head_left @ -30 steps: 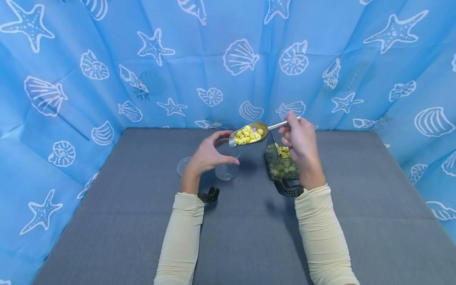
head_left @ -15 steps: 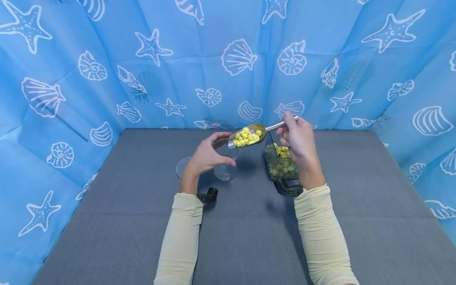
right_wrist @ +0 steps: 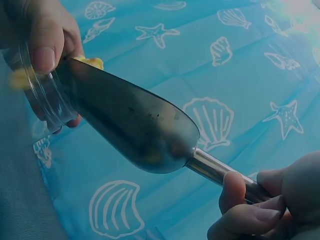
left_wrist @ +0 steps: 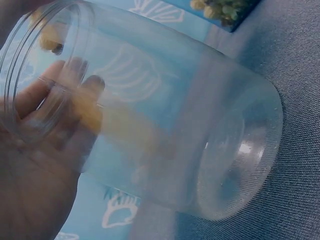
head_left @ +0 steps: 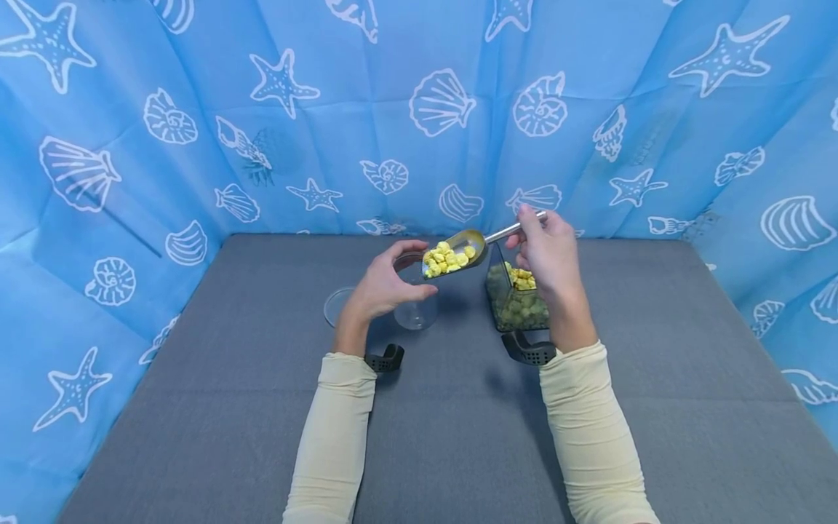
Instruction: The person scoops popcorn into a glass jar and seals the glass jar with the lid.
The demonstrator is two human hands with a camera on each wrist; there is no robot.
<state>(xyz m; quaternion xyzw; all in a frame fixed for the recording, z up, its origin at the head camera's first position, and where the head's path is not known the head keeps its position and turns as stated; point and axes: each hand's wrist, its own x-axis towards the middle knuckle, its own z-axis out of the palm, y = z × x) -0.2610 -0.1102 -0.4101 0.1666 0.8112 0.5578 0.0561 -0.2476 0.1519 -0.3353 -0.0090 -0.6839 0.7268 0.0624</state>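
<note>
My left hand (head_left: 385, 285) grips a clear jar (head_left: 416, 317) round its neck, thumb and fingers on opposite sides. In the left wrist view the jar leans, and a blurred yellow streak of popcorn (left_wrist: 120, 125) drops inside it. My right hand (head_left: 552, 251) holds a metal scoop (right_wrist: 135, 125) by its handle. Yellow popcorn (head_left: 448, 259) lies in the scoop, heaped toward its lip, which is at the jar's mouth. Seen from the right wrist, the scoop slopes down to the left, and a yellow piece shows blurred inside the jar's neck.
A clear square container (head_left: 517, 311) of popcorn stands on the grey table (head_left: 445, 437), just left of my right wrist. Behind my left hand lies a clear round lid (head_left: 335, 307), partly hidden. A blue shell-print curtain (head_left: 366, 94) encloses the back and sides.
The scoop has tipped further toward the jar and its lip has dropped slightly. Popcorn has slid forward to the lip, with pieces now falling inside. The left hand keeps its hold on the jar.
</note>
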